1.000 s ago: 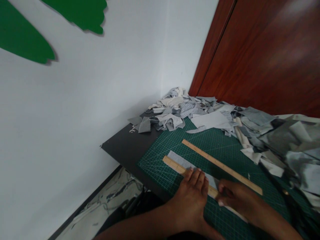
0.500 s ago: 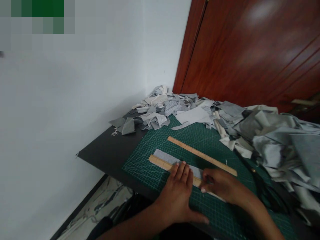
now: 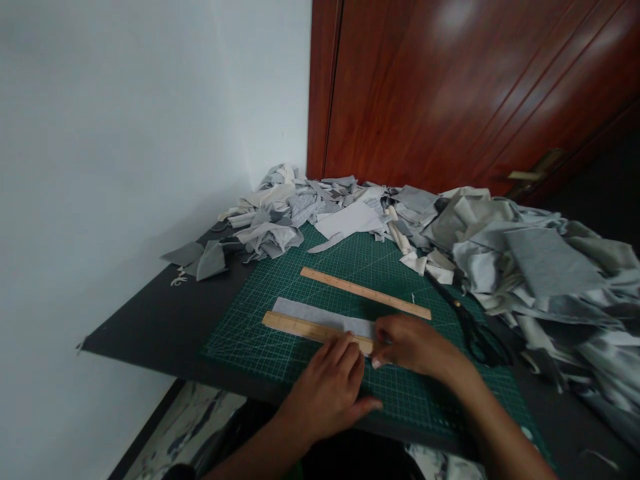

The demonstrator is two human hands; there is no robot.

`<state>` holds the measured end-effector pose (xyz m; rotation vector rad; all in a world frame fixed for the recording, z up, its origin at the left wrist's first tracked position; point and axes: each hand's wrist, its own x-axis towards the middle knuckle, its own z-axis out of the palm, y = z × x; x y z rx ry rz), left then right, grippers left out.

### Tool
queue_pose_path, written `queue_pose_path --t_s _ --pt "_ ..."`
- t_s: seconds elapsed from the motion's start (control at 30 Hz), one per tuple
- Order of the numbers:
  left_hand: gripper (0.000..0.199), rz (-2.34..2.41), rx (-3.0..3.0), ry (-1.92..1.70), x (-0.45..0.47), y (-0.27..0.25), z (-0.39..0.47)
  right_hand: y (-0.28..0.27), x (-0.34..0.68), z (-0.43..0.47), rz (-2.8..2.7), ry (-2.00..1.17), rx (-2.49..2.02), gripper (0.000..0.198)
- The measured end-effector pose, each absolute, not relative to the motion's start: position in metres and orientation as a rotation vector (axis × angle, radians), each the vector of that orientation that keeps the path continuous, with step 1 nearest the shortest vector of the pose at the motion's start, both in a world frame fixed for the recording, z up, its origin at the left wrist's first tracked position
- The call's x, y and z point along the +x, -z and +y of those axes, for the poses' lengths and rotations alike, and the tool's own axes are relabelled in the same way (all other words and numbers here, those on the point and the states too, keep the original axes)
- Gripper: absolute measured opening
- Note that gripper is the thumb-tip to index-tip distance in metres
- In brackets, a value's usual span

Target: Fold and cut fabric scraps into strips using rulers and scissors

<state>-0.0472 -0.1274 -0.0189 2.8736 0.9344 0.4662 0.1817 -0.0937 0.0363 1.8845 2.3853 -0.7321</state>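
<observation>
A wooden ruler lies along the lower edge of a light grey fabric strip on a green cutting mat. My left hand rests with bent fingertips on the ruler's near edge, its thumb stretched apart to the right. At the right end of the strip and ruler, my right hand is closed in a pinch, apparently on the fabric; its fingers partly hide the grip. Farther back, a second wooden ruler lies flat on the mat. To the right of my right hand rest black-handled scissors.
Grey and white fabric scraps pile along the back of the dark table. A larger heap of cloth covers the right side. A white wall borders the left; a brown wooden door stands behind.
The view has turned right, showing more of the door and cloth heap. My left fingers have gone from lying flat across the ruler to bent at its near edge. My right hand remains pinched.
</observation>
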Motion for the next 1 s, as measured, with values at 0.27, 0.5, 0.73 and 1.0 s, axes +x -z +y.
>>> queue_pose_path --t_s 0.27,0.5,0.73,1.0 --pt "0.060 0.940 2.884 -0.588 -0.045 0.026 -0.130 -0.037 0.182 -0.095 2.383 0.815 1.919 0.025" --pt "0.070 1.008 2.916 -0.637 -0.048 0.031 -0.126 -0.035 0.200 -0.086 2.637 1.076 1.662 0.024" --pt "0.101 1.198 2.732 -0.630 -0.044 0.031 -0.117 -0.016 0.249 -0.053 2.711 0.976 2.192 0.040" --pt "0.065 0.911 2.718 -0.628 -0.074 0.021 -0.078 -0.008 0.264 -0.046 2.590 0.467 2.386 0.034"
